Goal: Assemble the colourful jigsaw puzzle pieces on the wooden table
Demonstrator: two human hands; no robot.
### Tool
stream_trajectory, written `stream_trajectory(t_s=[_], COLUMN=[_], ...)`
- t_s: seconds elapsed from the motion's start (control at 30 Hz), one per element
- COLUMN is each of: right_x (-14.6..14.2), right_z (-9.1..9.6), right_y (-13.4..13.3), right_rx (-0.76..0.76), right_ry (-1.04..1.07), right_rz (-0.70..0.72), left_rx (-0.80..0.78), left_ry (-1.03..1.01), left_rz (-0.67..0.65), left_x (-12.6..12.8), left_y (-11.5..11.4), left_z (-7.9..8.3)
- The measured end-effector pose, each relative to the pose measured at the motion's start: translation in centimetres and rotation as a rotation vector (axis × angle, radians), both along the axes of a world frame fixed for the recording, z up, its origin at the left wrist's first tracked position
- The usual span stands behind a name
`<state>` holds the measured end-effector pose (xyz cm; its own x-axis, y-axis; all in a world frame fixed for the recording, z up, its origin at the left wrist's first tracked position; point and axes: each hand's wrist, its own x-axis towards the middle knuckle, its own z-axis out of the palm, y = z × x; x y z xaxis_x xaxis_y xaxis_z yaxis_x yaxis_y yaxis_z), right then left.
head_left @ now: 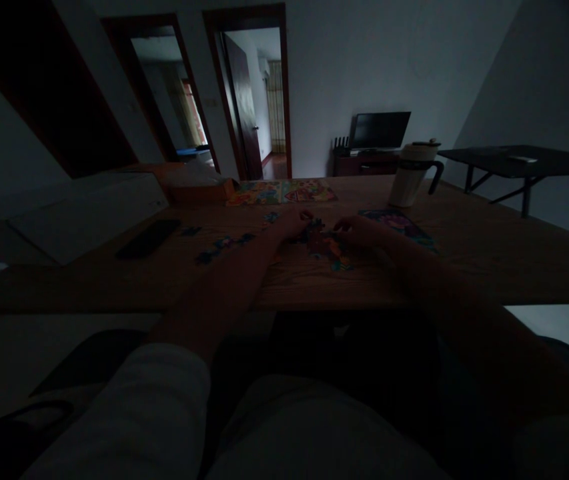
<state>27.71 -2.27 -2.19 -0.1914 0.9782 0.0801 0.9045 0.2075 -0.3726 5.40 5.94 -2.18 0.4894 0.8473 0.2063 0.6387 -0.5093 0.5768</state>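
A partly joined jigsaw puzzle with red, orange and green parts lies on the wooden table, between my two hands. At its upper left, my left hand has its fingers curled in; dim light hides what they hold, if anything. From the right, my right hand reaches to the puzzle's upper edge, thumb and fingers closed on what looks like a small dark puzzle piece. Loose puzzle pieces lie in a row left of my left forearm.
A black phone-like slab and a white box are on the left. Behind stand an orange box and colourful picture sheets. A handled tumbler stands right, beyond a dark floral picture.
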Motion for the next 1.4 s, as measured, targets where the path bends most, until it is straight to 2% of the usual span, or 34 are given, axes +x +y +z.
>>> stream_trajectory(t_s=[0.33,0.47,0.7,1.07,1.2,1.4], right_x=[0.0,0.0,0.0,0.4,0.5,0.1], right_z=[-0.1,-0.1,-0.1,-0.3,-0.4,0.0], right_y=[-0.1,-0.1,-0.3,0.3,0.4,-0.1], right_rx=[0.019,0.010,0.022,0.012,0.000,0.011], right_ry=[-0.020,-0.015,0.004,-0.042,-0.027,-0.014], right_rz=[0.000,0.009,0.010,0.005,0.000,0.024], left_rx=[0.010,0.078,0.113,0.092,0.052,0.011], left_ry=[0.111,0.216,0.301,0.285,0.255,0.310], left_rz=[-0.052,-0.096,-0.248,-0.258,-0.277,-0.217], left_x=[-0.3,-0.5,-1.0,-0.8,-0.8,-1.4], left_y=[-0.1,-0.4,-0.4,0.2,0.1,-0.6], left_z=[0.0,0.4,0.6,0.1,0.4,1.5])
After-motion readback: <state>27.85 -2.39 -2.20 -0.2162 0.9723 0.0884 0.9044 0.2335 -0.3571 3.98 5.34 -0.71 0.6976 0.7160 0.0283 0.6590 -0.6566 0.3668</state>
